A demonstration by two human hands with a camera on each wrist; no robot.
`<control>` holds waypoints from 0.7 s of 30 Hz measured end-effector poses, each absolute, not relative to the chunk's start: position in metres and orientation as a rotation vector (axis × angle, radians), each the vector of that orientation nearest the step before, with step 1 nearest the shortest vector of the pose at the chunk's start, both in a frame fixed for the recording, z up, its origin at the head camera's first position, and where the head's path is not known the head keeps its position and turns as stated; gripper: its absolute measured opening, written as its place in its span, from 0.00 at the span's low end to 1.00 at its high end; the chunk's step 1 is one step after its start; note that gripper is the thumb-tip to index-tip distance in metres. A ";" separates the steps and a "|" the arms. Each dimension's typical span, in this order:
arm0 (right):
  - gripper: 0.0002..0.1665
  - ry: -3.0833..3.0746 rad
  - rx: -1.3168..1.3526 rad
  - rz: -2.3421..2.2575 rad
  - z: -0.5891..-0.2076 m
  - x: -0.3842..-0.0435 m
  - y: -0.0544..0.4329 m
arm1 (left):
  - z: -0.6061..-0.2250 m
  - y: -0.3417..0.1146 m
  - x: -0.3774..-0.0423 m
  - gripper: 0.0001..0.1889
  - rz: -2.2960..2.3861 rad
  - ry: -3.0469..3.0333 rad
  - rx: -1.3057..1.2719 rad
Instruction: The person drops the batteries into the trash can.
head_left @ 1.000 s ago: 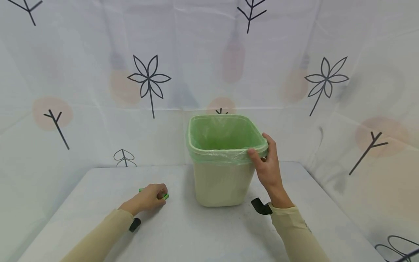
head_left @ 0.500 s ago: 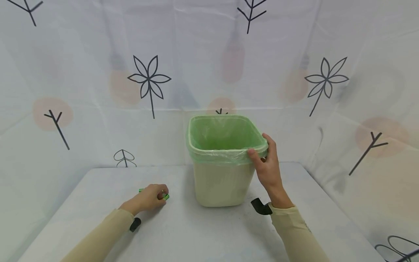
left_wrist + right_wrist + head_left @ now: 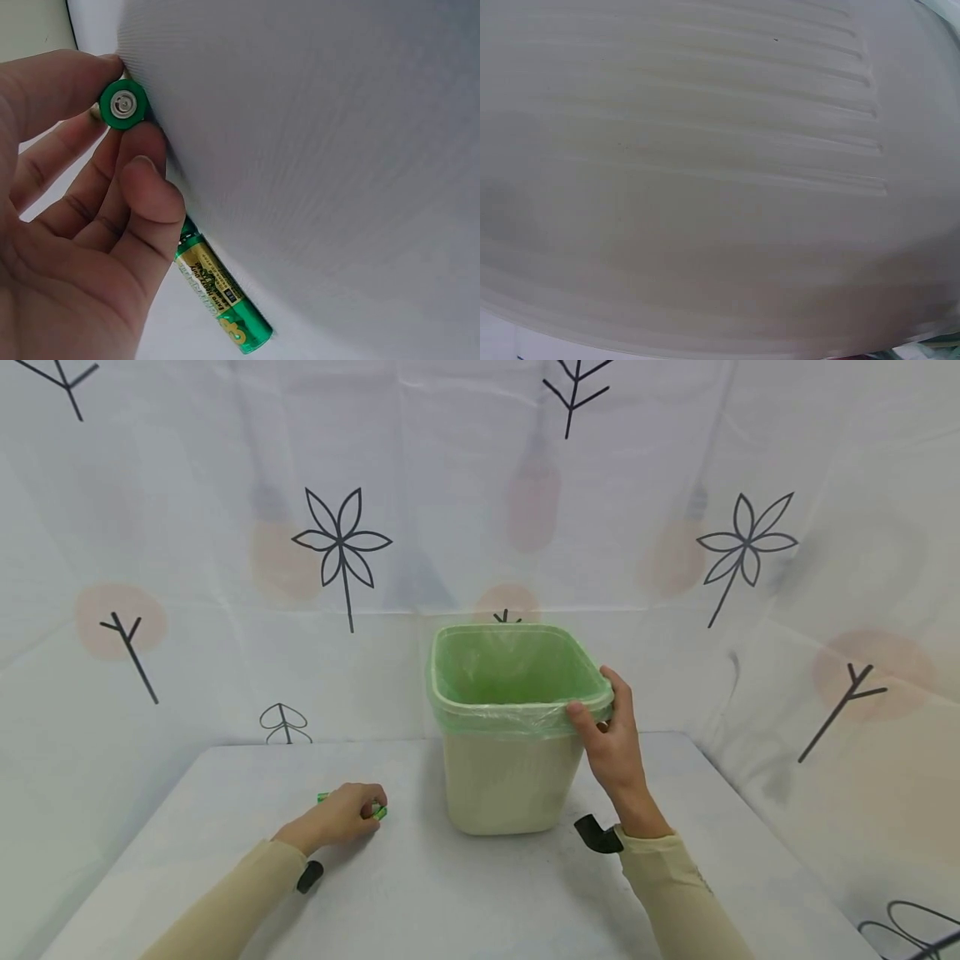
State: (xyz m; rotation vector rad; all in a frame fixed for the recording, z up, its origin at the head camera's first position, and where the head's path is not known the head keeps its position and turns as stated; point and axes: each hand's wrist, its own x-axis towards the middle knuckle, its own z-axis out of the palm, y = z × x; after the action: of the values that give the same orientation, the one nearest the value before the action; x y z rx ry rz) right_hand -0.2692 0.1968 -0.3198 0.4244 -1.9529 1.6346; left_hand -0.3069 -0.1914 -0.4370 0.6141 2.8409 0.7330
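Observation:
My left hand (image 3: 337, 814) is low over the table at the left. Between its thumb and fingertips it pinches a green battery (image 3: 124, 104), seen end-on in the left wrist view. A second green battery (image 3: 223, 296), with a gold label, lies on the white surface beside the curled fingers, partly covered by them. At the centre stands a cream trash bin (image 3: 502, 785), lined with a green plastic bag (image 3: 517, 672) folded over its rim. My right hand (image 3: 617, 752) grips the bin's near right corner, thumb on the folded bag. In the right wrist view the bin's ribbed wall (image 3: 705, 150) fills the frame.
The white table (image 3: 465, 893) ends at the back against a pale patterned cloth (image 3: 420, 552), which also hangs at both sides. A black wrist mount (image 3: 597, 835) sits at the right cuff, another black mount (image 3: 310, 876) at the left.

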 end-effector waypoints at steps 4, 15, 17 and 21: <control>0.38 -1.955 0.432 1.627 -0.319 -0.269 0.197 | -0.436 -0.193 -0.306 0.12 0.763 2.837 0.633; 0.37 -1.917 0.435 1.653 -0.318 -0.270 0.196 | -0.398 -0.197 -0.307 0.13 0.859 2.840 0.729; 0.37 -1.920 0.429 1.651 -0.319 -0.270 0.197 | -0.387 -0.196 -0.307 0.14 0.866 2.839 0.755; 0.37 -1.926 0.424 1.645 -0.319 -0.270 0.197 | -0.364 -0.193 -0.307 0.14 0.861 2.860 0.809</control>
State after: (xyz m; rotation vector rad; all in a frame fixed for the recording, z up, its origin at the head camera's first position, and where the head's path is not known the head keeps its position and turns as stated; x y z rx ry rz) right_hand -0.2697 0.1971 -0.3192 0.4241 -1.9263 1.6446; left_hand -0.3071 -0.1932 -0.3635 0.8095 2.8598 0.8607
